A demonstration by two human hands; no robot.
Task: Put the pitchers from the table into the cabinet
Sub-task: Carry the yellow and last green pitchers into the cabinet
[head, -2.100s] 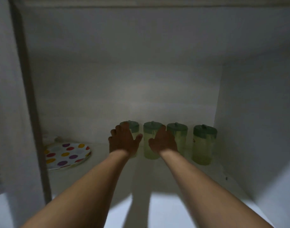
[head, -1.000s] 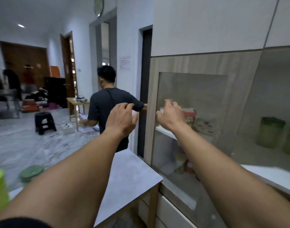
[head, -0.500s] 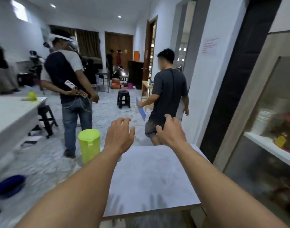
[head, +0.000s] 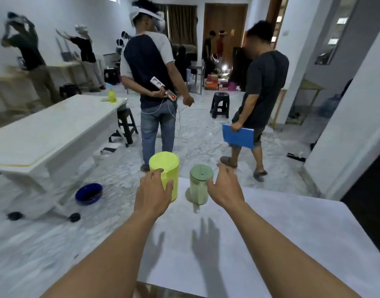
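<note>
Two pitchers stand at the far edge of the grey table. The left one is a bright lime-yellow pitcher with a flat lid. The right one is a smaller pale-green clear pitcher with a green lid. My left hand hovers just in front of the yellow pitcher, fingers spread, holding nothing. My right hand is beside the green pitcher on its right, fingers apart and empty. The cabinet is out of view.
Two people stand just beyond the table: one in jeans, one holding a blue folder. A long white table is at left, a blue bowl on the floor, black stools farther back.
I have turned away from the cabinet shelf toward the room. The table and both pitchers have come into view, and my empty hands have reached forward close to them.
</note>
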